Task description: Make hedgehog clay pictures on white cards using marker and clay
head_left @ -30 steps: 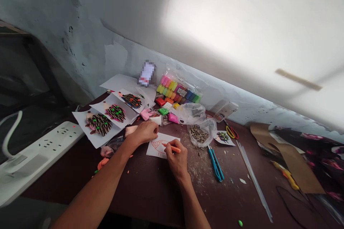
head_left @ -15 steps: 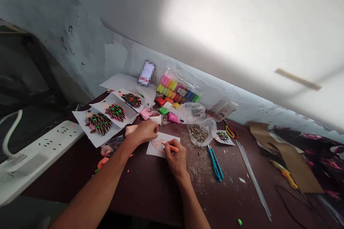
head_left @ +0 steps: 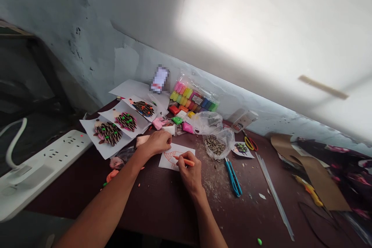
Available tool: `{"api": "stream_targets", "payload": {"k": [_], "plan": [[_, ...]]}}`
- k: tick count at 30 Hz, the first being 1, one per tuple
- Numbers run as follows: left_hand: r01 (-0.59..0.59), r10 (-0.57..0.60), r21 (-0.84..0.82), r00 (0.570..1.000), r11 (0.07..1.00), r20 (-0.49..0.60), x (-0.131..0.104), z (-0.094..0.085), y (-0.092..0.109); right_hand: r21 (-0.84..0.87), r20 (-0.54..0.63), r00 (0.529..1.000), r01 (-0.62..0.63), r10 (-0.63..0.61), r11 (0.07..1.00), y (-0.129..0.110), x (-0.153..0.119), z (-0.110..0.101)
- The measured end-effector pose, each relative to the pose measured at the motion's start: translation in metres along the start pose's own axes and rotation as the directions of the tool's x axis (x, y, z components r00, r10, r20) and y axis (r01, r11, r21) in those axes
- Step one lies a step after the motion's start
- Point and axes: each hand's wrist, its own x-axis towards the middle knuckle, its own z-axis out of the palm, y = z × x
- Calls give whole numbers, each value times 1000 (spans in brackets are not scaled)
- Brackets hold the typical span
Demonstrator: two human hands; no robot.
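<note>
Centrally on the worktop (head_left: 168, 209), paper (head_left: 187, 150) lies partly beneath both hands: the left hand (head_left: 158, 142) curls at its upper-left corner, grip unclear; the right hand (head_left: 190, 170), nearer the drawing (head_left: 171, 156), pinches a pen (head_left: 189, 162) crosswise, tip leftward.

Bare skin all the way down on this one, both the left hand (head_left: 155, 143) and right hand (head_left: 190, 171) mid-frame. Left forearm (head_left: 107, 201), lower left, looks pretty chunky, narrowing toward the wrist; right forearm (head_left: 208, 215), bottom centre, looks slimmer.
</note>
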Motion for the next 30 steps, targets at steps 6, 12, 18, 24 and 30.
{"api": "stream_targets", "payload": {"k": [6,12,18,24,30], "plan": [[-7,7,7,1000,1000,19,1,0,-1,-9,43,998,55,-55,998,-2,-2,5],[-10,10,7,1000,1000,14,0,0,-2,-14,56,995,79,-78,997,-2,-2,8],[-37,37,-10,999,999,17,2,2,-2,-42,12,997,77,-76,996,-2,-3,5],[-48,48,-8,999,999,15,2,4,-2,-94,-80,994,70,-77,993,3,-5,1],[-39,40,-2,999,999,20,2,5,-2,-84,-26,996,83,-86,993,6,-6,5]]}}
